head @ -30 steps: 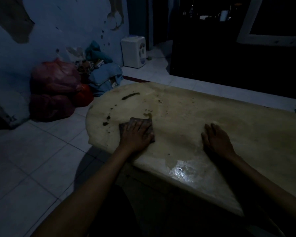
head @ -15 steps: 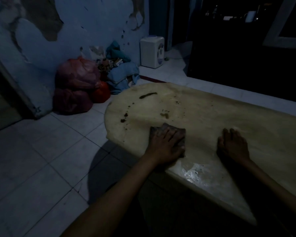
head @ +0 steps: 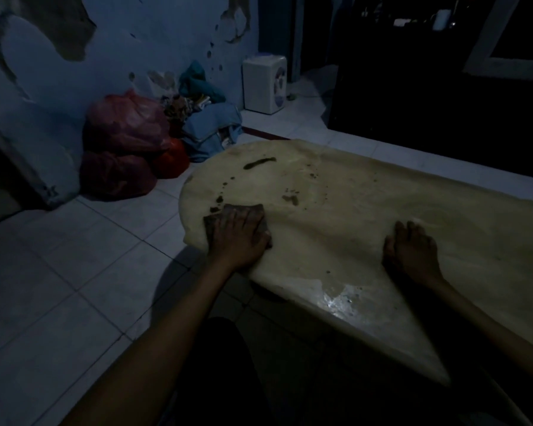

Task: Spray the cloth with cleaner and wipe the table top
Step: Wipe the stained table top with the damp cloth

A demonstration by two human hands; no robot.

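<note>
A pale table top [head: 366, 216] with a rounded left end fills the right half of the dim head view. Dark stains [head: 259, 163] dot its far left part. My left hand [head: 239, 233] lies flat on a dark brown cloth [head: 257, 210] near the table's left edge, pressing it onto the surface. My right hand [head: 413, 252] rests palm down on the bare table top, further right, fingers slightly apart, holding nothing. No spray bottle is visible.
Red plastic bags [head: 120, 142] and a heap of blue cloth [head: 210, 130] lie on the tiled floor by the peeling wall. A small white appliance [head: 263, 84] stands behind. A wet shiny patch [head: 339, 299] marks the table's near edge.
My left hand with the cloth has slid left toward the table's rounded edge, close to the dark spots. The right hand has stayed planted. The camera view has shifted.
</note>
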